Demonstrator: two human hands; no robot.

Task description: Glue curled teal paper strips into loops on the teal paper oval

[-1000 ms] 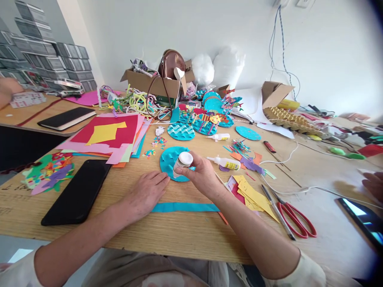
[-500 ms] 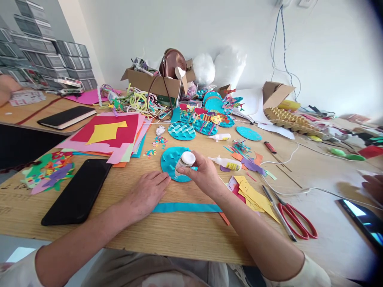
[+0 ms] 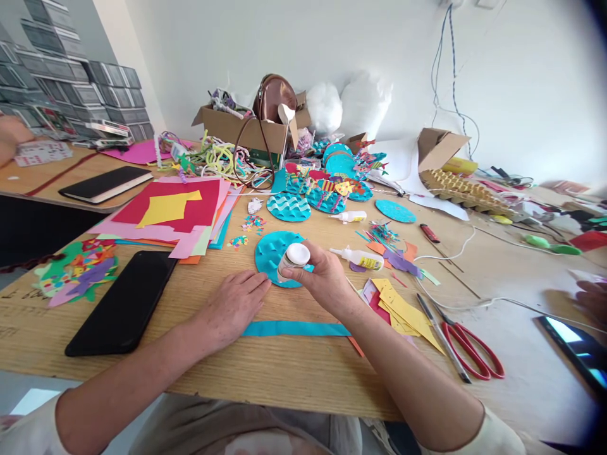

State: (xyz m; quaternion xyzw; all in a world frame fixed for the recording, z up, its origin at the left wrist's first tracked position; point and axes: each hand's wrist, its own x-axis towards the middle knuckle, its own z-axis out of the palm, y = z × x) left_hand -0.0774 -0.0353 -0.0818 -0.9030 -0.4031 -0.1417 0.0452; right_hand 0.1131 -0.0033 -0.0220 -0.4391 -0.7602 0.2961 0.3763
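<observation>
My right hand [image 3: 325, 278] grips a small bottle with a white cap [image 3: 298, 254], tilted a little over a round blue disc [image 3: 272, 253]. Small raised blue bumps cover parts of the disc, and its lower right portion is hidden by the bottle and my fingers. Flat on the table lies my left hand [image 3: 237, 303], fingers stretched out, fingertips at the disc's near edge. A long blue strip [image 3: 294, 328] lies just in front of both hands, partly beneath my right forearm. Whether the bottle's base touches the disc I cannot tell.
Right of the disc are a glue bottle [image 3: 363, 259], yellow paper scraps [image 3: 403, 306], a pen [image 3: 443, 338] and red-handled scissors [image 3: 467, 347]. A black phone [image 3: 121, 303] and stacked coloured paper [image 3: 123, 218] lie left. Decorated blue discs [image 3: 289, 207] stand behind. Another person's hand [image 3: 590, 294] shows far right.
</observation>
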